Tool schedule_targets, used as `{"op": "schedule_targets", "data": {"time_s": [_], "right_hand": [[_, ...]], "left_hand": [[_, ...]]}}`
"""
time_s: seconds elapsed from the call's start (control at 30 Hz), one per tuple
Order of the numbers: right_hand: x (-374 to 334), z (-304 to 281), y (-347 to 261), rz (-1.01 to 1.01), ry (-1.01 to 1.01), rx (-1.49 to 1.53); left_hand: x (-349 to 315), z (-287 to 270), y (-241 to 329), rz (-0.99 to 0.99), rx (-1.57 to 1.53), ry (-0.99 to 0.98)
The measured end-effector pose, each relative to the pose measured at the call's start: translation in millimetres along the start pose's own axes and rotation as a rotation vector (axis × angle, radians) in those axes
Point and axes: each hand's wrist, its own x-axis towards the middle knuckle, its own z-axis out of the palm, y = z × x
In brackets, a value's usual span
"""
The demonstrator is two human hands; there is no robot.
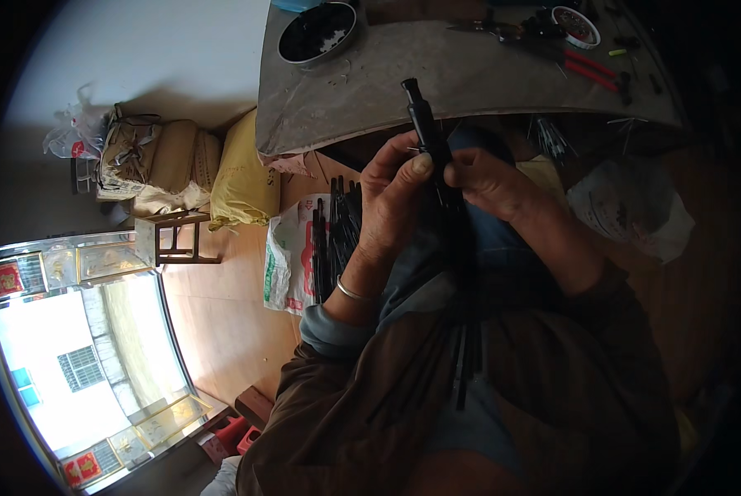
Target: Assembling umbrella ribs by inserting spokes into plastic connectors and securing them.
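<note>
A black tubular piece [421,112] with a stepped, narrower top stands upright before me, just in front of the table edge. Thin black rods [467,364] hang below it over my lap, like the ribs of an umbrella frame; where they join it is too dark to make out. My left hand [391,186] grips the tube from the left, thumb pressed on its side. A thin pale wire or pin shows by that thumb. From the right, my right hand [490,183] pinches the tube slightly lower, its fingertips partly hidden.
On the grey table [362,103] are a bowl of small black parts [316,33], red-handled pliers [589,68] and a round white dish [577,27]. Black rods [337,231] lie on a sack at left. Wooden stool [178,240], yellow sack [245,178], clear plastic bag [631,211] stand around.
</note>
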Motion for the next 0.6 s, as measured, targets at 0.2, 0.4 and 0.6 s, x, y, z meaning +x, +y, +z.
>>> {"op": "schedule_targets", "data": {"time_s": [0.2,0.4,0.6], "right_hand": [[-4.8,25.9,-4.2,-0.079,0.048,0.069],[-8.0,40.2,-12.7,-0.167,-0.004,0.199],[-7.0,38.2,-15.8,-0.219,0.114,0.159]], "left_hand": [[6.0,-6.5,1.3,0.052,0.158,-0.038],[26.7,-21.5,27.3,-0.104,0.243,-0.26],[19.1,-15.5,29.9,0.205,0.845,0.061]]}}
